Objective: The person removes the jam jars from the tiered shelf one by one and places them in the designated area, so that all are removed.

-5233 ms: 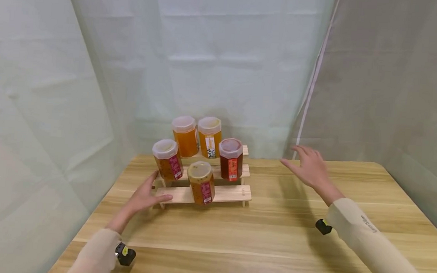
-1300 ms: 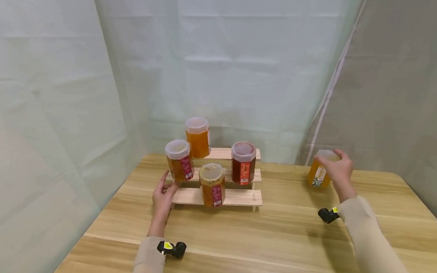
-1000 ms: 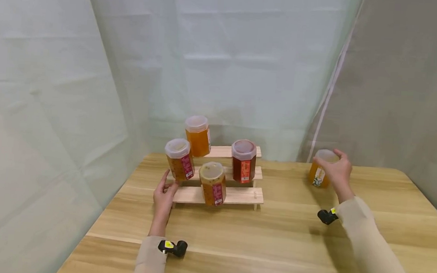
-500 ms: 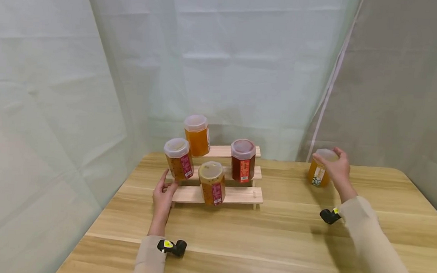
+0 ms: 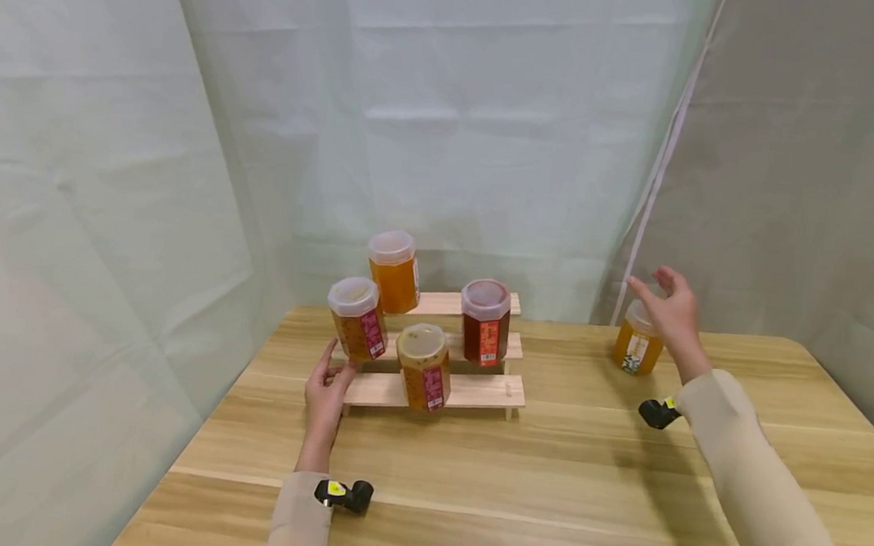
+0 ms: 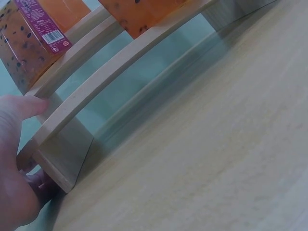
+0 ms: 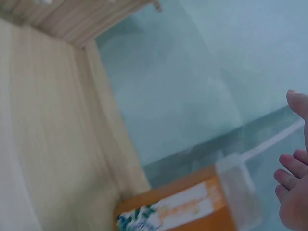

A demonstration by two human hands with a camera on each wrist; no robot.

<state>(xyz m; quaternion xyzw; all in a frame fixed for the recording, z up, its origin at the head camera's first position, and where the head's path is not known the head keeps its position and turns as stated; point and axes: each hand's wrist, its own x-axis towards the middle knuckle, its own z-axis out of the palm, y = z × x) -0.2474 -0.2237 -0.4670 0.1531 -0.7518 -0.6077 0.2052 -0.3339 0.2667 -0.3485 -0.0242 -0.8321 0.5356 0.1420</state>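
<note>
At the left end of a stepped wooden rack (image 5: 475,391), my left hand (image 5: 327,391) grips the side; in the left wrist view the thumb lies by a shelf edge and the fingers (image 6: 41,185) curl behind the end leg. My right hand (image 5: 673,312) hovers, fingers spread and holding nothing, just over an orange-yellow jar (image 5: 637,352) with a white-and-green label. That jar stands upright on the table at the right, its frosted lid (image 7: 240,192) partly hidden by the hand in the head view.
The rack bears an orange jar (image 5: 395,283) on top, a seeded jar (image 5: 358,327) and a dark red jar (image 5: 484,330) on the middle step, and another seeded jar (image 5: 425,377) on the bottom step. Pale cloth (image 5: 490,143) hangs behind the wooden table (image 5: 513,495).
The orange-yellow jar has gone from the rack's top step to the table at the right. Within the last half second my right hand lets go and rises off its lid. My left hand stays put.
</note>
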